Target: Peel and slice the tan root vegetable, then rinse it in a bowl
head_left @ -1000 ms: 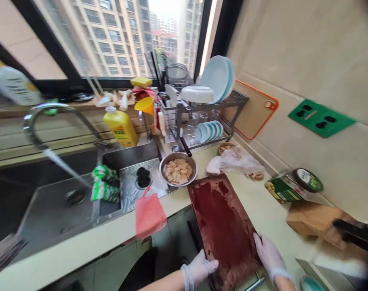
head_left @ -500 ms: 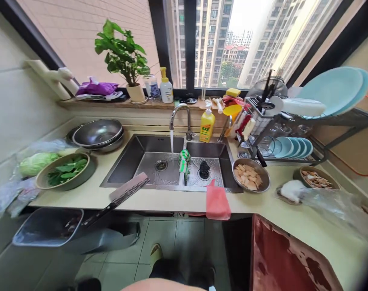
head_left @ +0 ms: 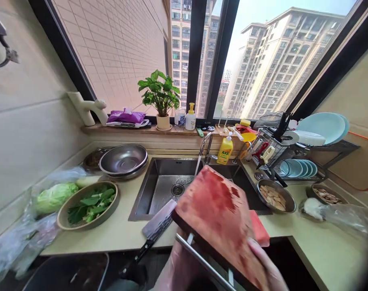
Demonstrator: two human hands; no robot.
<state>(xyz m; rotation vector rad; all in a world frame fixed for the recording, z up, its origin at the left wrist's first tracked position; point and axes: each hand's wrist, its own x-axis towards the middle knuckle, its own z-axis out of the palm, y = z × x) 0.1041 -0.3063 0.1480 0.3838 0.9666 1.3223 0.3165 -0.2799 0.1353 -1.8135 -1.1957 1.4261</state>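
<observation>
A wet wooden cutting board (head_left: pixel 217 214) with a metal handle bar (head_left: pixel 202 262) is tilted over the front edge of the sink (head_left: pixel 141 202). My left hand (head_left: pixel 174 262) is under the board's lower left side, by the bar, its fingers largely hidden. At the board's right edge my right hand (head_left: pixel 265 262) grips it, with the thumb on top. A cleaver (head_left: pixel 159 222) lies on the counter left of the board, its handle past the front edge. Water runs from the faucet (head_left: pixel 205 145) into the left basin. A pink cloth (head_left: pixel 259 228) shows behind the board's right side.
Left of the sink are metal bowls (head_left: pixel 123 159), a bowl of green leaves (head_left: pixel 93 206) and a cabbage (head_left: pixel 56 197). On the right stand a pan of sliced food (head_left: pixel 273 196) and a dish rack (head_left: pixel 280 161). A yellow soap bottle (head_left: pixel 225 150) is behind the sink.
The cutting board has come up from the lower right to the sink's front edge, and both hands have come into view at it. The camera view has shifted.
</observation>
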